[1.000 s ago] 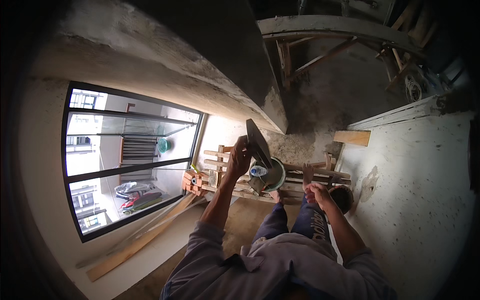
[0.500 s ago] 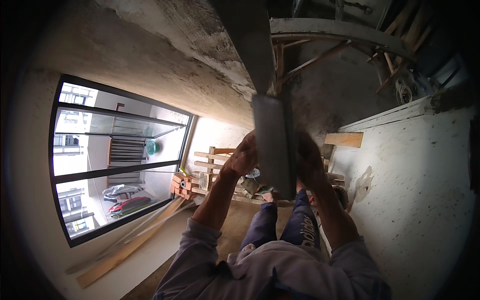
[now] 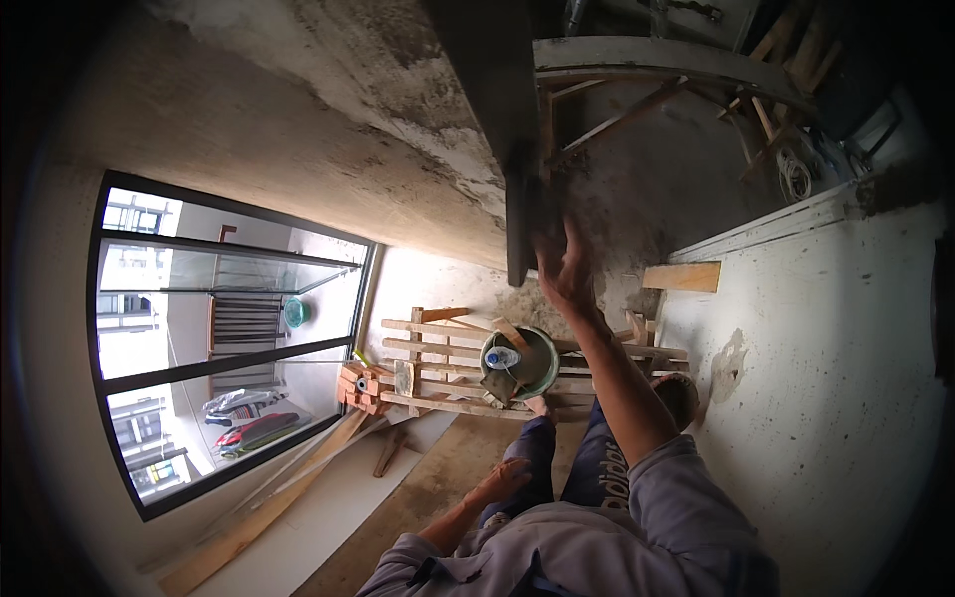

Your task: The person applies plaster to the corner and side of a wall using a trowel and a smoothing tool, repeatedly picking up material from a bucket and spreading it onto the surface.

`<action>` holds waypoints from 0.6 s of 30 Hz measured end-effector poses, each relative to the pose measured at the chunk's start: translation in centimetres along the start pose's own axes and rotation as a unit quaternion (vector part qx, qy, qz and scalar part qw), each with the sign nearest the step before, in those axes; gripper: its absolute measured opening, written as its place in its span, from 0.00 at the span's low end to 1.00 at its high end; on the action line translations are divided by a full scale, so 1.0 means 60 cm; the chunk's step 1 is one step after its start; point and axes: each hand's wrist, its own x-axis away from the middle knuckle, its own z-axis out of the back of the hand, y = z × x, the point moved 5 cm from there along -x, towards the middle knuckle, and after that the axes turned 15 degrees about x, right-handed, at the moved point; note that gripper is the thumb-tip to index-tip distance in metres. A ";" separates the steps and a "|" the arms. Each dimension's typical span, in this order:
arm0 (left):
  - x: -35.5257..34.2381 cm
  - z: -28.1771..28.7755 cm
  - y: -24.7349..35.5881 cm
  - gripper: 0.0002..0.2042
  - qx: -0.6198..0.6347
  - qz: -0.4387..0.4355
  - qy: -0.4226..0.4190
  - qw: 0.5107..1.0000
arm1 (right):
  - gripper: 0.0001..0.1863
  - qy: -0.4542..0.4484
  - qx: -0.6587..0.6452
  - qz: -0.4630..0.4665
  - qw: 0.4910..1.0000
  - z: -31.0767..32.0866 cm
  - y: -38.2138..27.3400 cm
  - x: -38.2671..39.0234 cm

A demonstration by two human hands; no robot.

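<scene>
My right hand (image 3: 565, 267) is raised at the dark beam edge (image 3: 477, 75), gripping a dark flat plastering float (image 3: 515, 234) that stands on edge against it; part of the grip is hidden. My left hand (image 3: 502, 480) is low over my left thigh, with loose fingers and nothing visible in it. Below the float, a bucket (image 3: 544, 374) with a plastic bottle (image 3: 501, 357) and a small tool inside stands on a rough wooden pallet-like platform (image 3: 438, 405), where my feet are.
A window (image 3: 224, 348) fills the left, with bricks (image 3: 356, 386) and long boards (image 3: 249, 512) below. A speckled wall (image 3: 816, 378) and wooden offcut (image 3: 681, 277) are on the right. A curved form (image 3: 667, 55) on timber supports and coiled cable (image 3: 794, 174) sit at top right.
The float has moved up and forward from both hands to the beam edge, now held by my right hand. My left hand has let go and dropped to my thigh.
</scene>
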 end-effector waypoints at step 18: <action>-0.018 0.048 0.024 0.21 0.028 0.062 0.029 0.997 | 0.26 -0.017 0.059 -0.061 0.996 0.062 0.031 0.088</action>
